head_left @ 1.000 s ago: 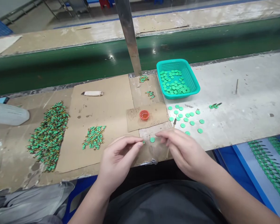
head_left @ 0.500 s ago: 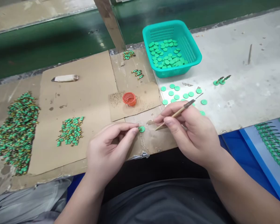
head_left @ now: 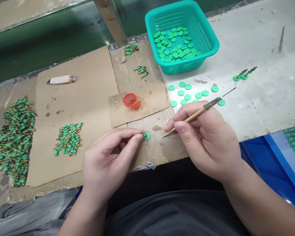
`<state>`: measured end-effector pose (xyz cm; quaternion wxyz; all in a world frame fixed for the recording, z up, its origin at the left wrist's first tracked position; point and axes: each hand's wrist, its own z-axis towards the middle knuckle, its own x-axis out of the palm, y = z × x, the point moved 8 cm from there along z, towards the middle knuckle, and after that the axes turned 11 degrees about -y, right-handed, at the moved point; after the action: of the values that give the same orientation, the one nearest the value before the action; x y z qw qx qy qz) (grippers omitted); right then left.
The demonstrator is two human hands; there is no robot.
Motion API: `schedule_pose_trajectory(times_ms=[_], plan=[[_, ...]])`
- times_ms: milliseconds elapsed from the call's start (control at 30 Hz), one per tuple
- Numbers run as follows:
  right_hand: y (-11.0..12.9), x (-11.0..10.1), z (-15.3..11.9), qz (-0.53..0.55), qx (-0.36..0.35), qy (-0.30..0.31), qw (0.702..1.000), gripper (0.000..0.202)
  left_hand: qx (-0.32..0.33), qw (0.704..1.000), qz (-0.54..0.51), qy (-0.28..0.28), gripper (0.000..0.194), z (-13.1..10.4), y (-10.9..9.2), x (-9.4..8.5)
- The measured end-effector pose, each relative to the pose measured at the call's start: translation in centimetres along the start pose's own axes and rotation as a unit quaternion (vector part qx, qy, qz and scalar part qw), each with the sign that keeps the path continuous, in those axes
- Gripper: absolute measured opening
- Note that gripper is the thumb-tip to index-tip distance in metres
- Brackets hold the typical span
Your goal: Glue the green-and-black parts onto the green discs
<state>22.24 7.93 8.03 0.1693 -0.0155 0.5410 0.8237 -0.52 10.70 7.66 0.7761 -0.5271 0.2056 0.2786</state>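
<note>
My left hand [head_left: 113, 154] pinches a tiny part between thumb and forefinger, just above the cardboard. A green button-like disc [head_left: 147, 136] sits at its fingertips, joined to that part. In my right hand [head_left: 206, 141] is a thin wooden stick [head_left: 194, 115] with a dark-wrapped end and a fine needle-like tip pointing up to the right. The stick's pale pointed end faces down left, apart from the disc. A red cup [head_left: 131, 101] with liquid stands beyond both hands. Several loose green discs [head_left: 187, 97] lie beyond my right hand.
A teal basket [head_left: 170, 68] holding green discs stands at the back. To the left are a large pile [head_left: 14, 141] and a smaller pile [head_left: 68, 139] of green-and-gold parts. A cloth-wrapped tool [head_left: 61, 79] rests on the cardboard. Two discs with dark stems [head_left: 240, 76] stand right.
The view has shifted a little. My right hand has moved slightly away from the disc, and the stick with it. My left hand still pinches the same piece.
</note>
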Motion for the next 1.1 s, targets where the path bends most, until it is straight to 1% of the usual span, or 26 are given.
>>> schedule_pose_trajectory(times_ms=[167, 367, 467, 567, 667, 800, 967, 1100], plan=[[0.7, -0.1, 0.1, -0.031, -0.029, 0.006, 0.999, 0.009, 0.015, 1.0, 0.003, 0.003, 0.008, 0.0, -0.3, 0.1], [2.0, -0.1, 0.4, -0.094, -0.072, 0.021, 0.993, 0.008, 0.058, 0.998, 0.007, 0.01, 0.006, -0.1, -0.9, 0.1], [2.5, 0.2, 0.3, -0.124, -0.089, 0.046, 0.987, 0.01, 0.087, 0.996, 0.002, 0.008, 0.005, -0.2, -1.3, 0.0], [2.4, 0.8, 0.0, -0.144, -0.083, 0.094, 0.982, 0.015, 0.094, 0.995, -0.004, 0.011, 0.007, -0.3, -1.3, 0.0], [2.2, 1.2, -0.1, -0.145, -0.071, 0.128, 0.979, 0.021, 0.075, 0.997, -0.003, 0.01, 0.006, -0.2, -0.8, -0.1], [1.9, 1.4, 0.6, -0.123, -0.064, 0.116, 0.984, 0.018, 0.054, 0.998, -0.002, 0.008, 0.005, -0.2, -0.6, -0.1], [1.8, 2.7, 1.2, -0.069, -0.065, 0.116, 0.989, 0.014, 0.06, 0.998, -0.016, 0.014, 0.006, -0.1, -0.9, 0.0], [1.8, 3.6, 1.3, -0.058, -0.079, 0.125, 0.987, 0.016, 0.064, 0.998, -0.018, 0.019, 0.006, -0.1, -0.9, 0.1]])
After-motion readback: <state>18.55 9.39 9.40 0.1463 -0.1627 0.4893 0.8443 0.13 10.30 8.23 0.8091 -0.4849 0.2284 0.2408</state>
